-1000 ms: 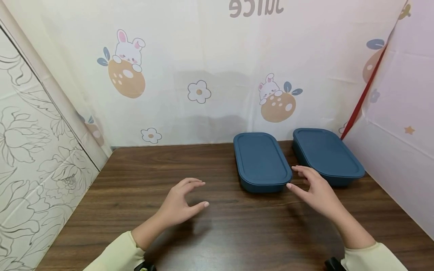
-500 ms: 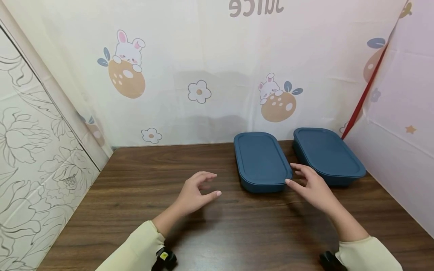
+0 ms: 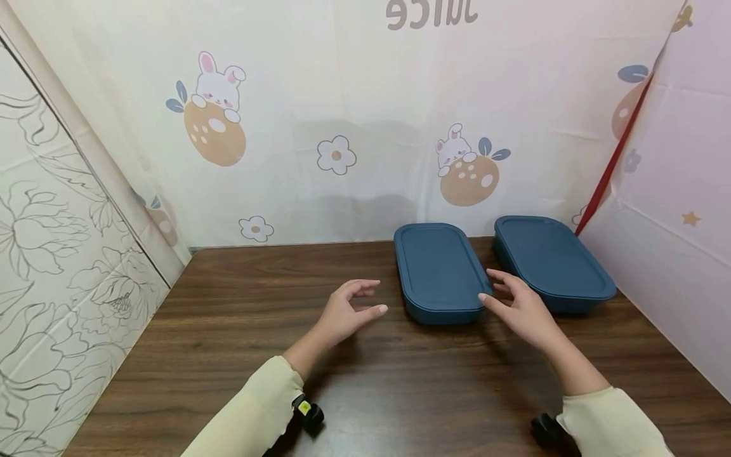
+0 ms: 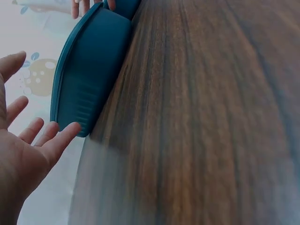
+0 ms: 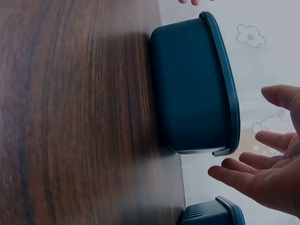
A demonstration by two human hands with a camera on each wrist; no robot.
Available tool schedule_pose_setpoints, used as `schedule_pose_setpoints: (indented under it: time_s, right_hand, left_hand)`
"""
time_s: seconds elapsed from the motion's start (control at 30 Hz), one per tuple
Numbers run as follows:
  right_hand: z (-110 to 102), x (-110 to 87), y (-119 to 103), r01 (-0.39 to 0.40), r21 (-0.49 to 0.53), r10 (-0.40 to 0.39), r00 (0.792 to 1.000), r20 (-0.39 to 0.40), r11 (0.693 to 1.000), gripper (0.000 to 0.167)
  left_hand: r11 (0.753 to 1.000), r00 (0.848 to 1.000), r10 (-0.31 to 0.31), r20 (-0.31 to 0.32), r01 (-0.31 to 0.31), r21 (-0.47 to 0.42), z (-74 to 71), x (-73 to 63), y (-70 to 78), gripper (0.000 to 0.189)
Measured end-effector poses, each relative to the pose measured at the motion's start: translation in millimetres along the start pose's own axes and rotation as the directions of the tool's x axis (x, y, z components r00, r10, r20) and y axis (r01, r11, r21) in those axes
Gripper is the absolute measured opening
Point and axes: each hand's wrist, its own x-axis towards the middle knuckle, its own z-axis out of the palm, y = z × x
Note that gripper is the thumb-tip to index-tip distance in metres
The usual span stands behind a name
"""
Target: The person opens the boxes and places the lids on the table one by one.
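A dark blue lidded container (image 3: 441, 266) rests on the wooden table, its lid on. My left hand (image 3: 349, 312) hovers to its left, thumb and fingers spread apart, with a gap to the container's side. At its right front corner is my right hand (image 3: 524, 316), fingers extended; in the head view the thumb overlaps the lid's edge. The right wrist view shows that hand (image 5: 276, 159) beside the container (image 5: 194, 86), gripping nothing. From the left wrist view, ribs show on the container's end (image 4: 91, 70) near the left fingers.
A second dark blue lidded container (image 3: 553, 257) stands to the right, near the back corner. Printed cloth (image 3: 371, 95) hangs behind the table (image 3: 240, 317), and a pale side panel (image 3: 674, 266) borders it on the right.
My left hand has moved right and farther forward, closer to the nearer container. My right hand has shifted slightly left and forward. Both containers have stayed in place.
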Motion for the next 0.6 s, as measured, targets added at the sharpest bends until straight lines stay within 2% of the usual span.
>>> schedule_pose_setpoints:
  time_s: [0.2,0.37,0.5,0.6]
  right_hand:
    - [0.1,8.8,3.8,-0.034,0.072,0.030,0.998,0.047,0.997,0.078]
    - [2.9,13.6,9.4,-0.080,0.161,0.065,0.993,0.096,0.984,0.084]
    - [5.3,17.4,13.4,-0.104,0.221,0.081,0.990,0.111,0.970,0.085]
    - [7.1,19.7,16.7,-0.122,0.260,0.091,0.988,0.127,0.958,0.084]
  left_hand:
    - [0.998,0.998,-0.055,0.041,0.054,0.025,7.4,21.8,-37.3,0.055]
    - [0.994,0.988,-0.108,0.114,0.108,0.000,18.0,30.1,-37.7,0.071]
    - [0.989,0.985,-0.139,0.105,0.144,-0.041,26.1,35.6,-37.8,0.078]
    - [0.977,0.982,-0.163,0.099,0.175,-0.125,32.4,39.6,-38.4,0.080]
